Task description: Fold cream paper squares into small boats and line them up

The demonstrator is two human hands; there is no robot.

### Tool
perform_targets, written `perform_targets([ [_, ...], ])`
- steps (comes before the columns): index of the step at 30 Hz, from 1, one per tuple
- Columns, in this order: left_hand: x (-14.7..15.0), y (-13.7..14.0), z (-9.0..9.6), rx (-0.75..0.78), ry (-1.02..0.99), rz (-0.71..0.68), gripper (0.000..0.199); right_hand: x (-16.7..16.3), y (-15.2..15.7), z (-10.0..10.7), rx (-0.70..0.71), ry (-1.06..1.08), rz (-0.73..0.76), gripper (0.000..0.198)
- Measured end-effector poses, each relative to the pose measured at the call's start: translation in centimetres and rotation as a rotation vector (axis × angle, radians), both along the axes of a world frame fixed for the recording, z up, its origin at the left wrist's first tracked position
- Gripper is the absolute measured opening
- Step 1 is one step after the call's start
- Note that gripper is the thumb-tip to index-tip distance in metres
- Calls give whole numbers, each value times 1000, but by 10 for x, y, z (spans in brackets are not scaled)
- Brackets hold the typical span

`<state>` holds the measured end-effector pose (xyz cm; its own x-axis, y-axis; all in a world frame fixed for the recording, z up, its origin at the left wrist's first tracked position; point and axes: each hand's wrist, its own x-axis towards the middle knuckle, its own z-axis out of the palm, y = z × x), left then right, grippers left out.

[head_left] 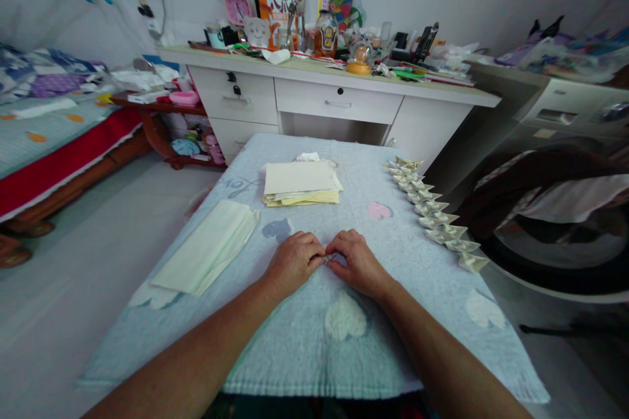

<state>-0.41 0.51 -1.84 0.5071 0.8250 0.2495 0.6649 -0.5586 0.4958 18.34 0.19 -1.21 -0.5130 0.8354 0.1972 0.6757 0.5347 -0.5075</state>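
Note:
My left hand (296,260) and my right hand (358,263) meet at the middle of the cloth-covered table. Their thumbs and fingertips pinch a small folded paper (330,257) from both sides; the fingers hide most of it. Left of my left hand lies a stack of long pale paper sheets (204,247), slightly fanned. Beyond my hands sits a thicker pile of cream and yellow paper (299,180). Along the table's right side runs a slanting row of several folded paper pieces (432,206), shaped like little boats and set one behind another.
A pale blue cloth (275,353) with heart patterns covers the table. Behind stands a white desk (339,101) crowded with a jar (325,36), an orange bag (278,0) and other items. A washing machine (565,114) is at right, a bed (59,137) at left.

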Motion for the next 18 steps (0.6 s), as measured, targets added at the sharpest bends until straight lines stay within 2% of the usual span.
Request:
perform_targets([
  [5, -2, -1, 0, -23, 5, 49, 3, 0, 1, -1, 15, 9, 7, 9],
  [13, -4, 3, -2, 12, 25, -6, 8, -3, 0, -1, 53, -55, 21, 9],
  [18, -3, 5, -1, 11, 15, -28, 8, -5, -3, 1, 41, -51, -33, 13],
])
